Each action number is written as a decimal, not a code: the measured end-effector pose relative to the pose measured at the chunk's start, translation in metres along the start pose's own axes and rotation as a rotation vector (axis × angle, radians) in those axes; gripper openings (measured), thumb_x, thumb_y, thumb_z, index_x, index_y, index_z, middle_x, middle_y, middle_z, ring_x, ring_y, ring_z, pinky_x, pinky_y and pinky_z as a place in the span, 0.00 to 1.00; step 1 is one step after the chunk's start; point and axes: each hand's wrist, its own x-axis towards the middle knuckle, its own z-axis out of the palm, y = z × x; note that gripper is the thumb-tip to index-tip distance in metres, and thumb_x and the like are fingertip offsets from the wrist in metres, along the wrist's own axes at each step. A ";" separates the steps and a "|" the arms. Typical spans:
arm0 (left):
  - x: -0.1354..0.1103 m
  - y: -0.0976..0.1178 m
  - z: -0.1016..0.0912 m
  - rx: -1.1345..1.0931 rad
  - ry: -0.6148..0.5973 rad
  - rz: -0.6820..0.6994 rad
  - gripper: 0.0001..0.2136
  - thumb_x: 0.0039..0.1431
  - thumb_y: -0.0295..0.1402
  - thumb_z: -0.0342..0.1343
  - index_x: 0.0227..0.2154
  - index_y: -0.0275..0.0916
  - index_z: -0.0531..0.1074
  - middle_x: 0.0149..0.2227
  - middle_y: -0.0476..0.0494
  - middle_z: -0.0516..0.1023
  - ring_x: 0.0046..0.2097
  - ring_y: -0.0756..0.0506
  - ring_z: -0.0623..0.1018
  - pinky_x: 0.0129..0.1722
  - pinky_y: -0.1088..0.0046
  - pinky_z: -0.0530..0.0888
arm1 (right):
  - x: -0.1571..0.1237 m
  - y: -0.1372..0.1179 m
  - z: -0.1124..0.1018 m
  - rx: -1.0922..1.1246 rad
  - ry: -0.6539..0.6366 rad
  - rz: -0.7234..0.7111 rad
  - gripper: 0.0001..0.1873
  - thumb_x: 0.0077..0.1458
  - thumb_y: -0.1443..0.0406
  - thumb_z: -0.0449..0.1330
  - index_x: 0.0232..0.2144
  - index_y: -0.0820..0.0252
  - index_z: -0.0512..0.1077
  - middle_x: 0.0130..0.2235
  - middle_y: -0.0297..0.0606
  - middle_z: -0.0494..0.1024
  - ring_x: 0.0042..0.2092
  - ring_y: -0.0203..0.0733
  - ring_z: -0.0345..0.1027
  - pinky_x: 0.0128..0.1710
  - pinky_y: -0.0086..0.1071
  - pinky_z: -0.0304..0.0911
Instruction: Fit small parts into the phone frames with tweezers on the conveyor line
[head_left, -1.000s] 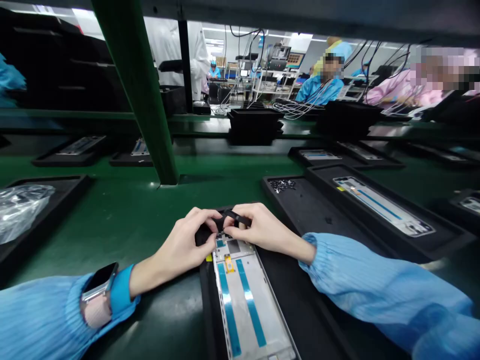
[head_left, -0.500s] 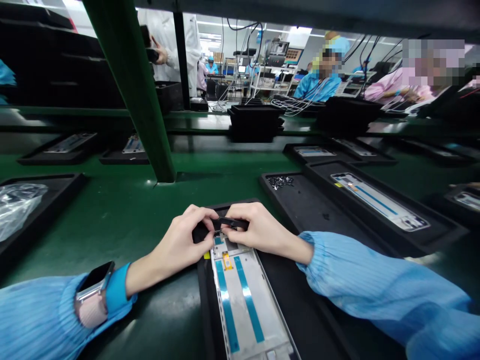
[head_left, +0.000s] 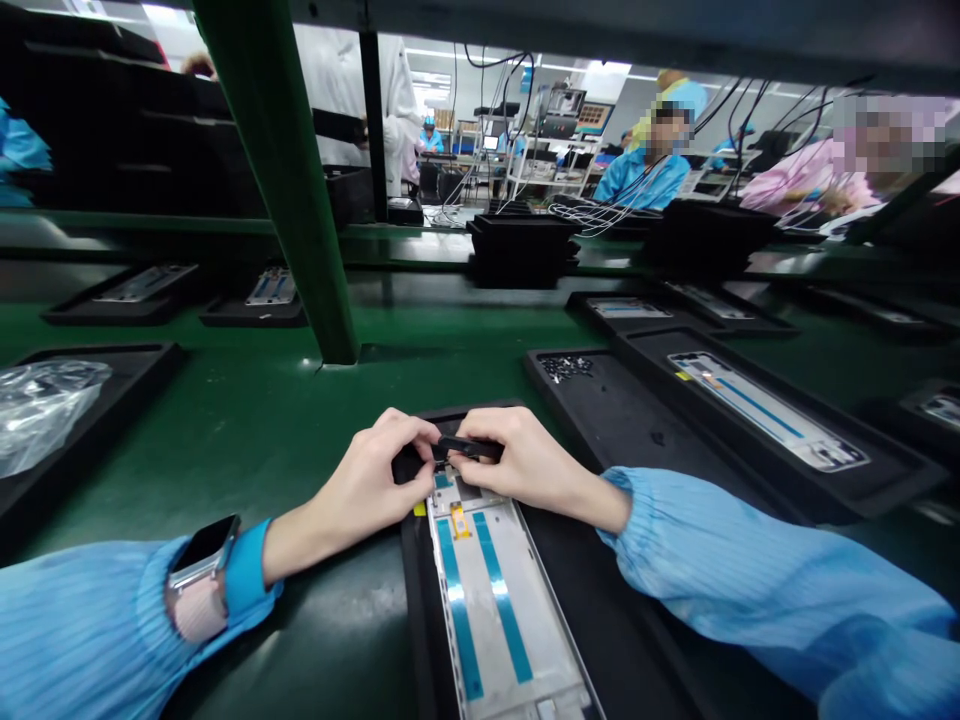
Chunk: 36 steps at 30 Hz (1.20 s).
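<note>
A silver phone frame [head_left: 517,600] with two blue strips and an orange flex piece [head_left: 460,520] lies in a black tray [head_left: 431,640] before me. At its far end, my right hand [head_left: 510,455] grips a slim black tool [head_left: 480,449] held nearly level, its tip pointing left. My left hand [head_left: 386,462] is closed in a pinch right beside that tip, at the frame's upper left corner. Whatever sits between the left fingertips is too small and too covered to make out. A yellow tab [head_left: 419,509] shows just below the left thumb.
To the right, one black tray [head_left: 592,410] holds many small dark parts [head_left: 566,369]; another tray carries a phone frame [head_left: 769,408]. Clear plastic [head_left: 49,410] fills a tray at left. A green post [head_left: 300,220] rises beyond my left hand. Co-workers sit across the bench.
The whole view has shifted slightly, so things appear a little further right. Both hands keep the same grip at the frame's far end.
</note>
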 end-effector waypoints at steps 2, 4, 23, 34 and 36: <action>0.000 0.000 0.000 0.010 -0.004 0.002 0.09 0.48 0.24 0.50 0.33 0.37 0.69 0.28 0.48 0.74 0.34 0.48 0.73 0.34 0.72 0.71 | 0.000 0.000 0.002 -0.026 0.006 0.007 0.05 0.43 0.74 0.59 0.20 0.65 0.67 0.21 0.30 0.65 0.24 0.29 0.57 0.25 0.24 0.50; 0.001 0.000 0.000 0.021 -0.009 0.008 0.08 0.48 0.24 0.50 0.33 0.36 0.70 0.29 0.47 0.75 0.34 0.47 0.73 0.33 0.72 0.71 | -0.001 -0.001 0.003 -0.036 0.002 0.019 0.04 0.42 0.74 0.59 0.21 0.65 0.67 0.22 0.30 0.66 0.25 0.30 0.57 0.26 0.24 0.50; 0.001 -0.002 0.000 0.013 -0.006 0.080 0.08 0.50 0.24 0.51 0.28 0.35 0.75 0.29 0.44 0.75 0.35 0.46 0.71 0.33 0.71 0.73 | 0.000 -0.002 0.003 -0.041 0.008 0.012 0.05 0.42 0.74 0.58 0.19 0.64 0.65 0.22 0.30 0.65 0.24 0.29 0.55 0.26 0.24 0.49; -0.001 -0.005 -0.001 0.018 -0.033 0.115 0.09 0.49 0.24 0.53 0.32 0.37 0.75 0.30 0.45 0.75 0.38 0.45 0.71 0.36 0.68 0.72 | -0.006 -0.003 0.005 -0.121 -0.074 -0.057 0.04 0.44 0.73 0.59 0.26 0.64 0.68 0.30 0.36 0.71 0.31 0.36 0.63 0.31 0.27 0.57; 0.000 -0.004 -0.002 0.031 -0.034 0.161 0.08 0.49 0.23 0.52 0.31 0.37 0.75 0.29 0.45 0.75 0.38 0.45 0.70 0.36 0.68 0.72 | -0.004 -0.003 0.003 -0.109 -0.084 -0.072 0.03 0.45 0.73 0.58 0.26 0.64 0.69 0.30 0.36 0.72 0.31 0.35 0.64 0.31 0.26 0.56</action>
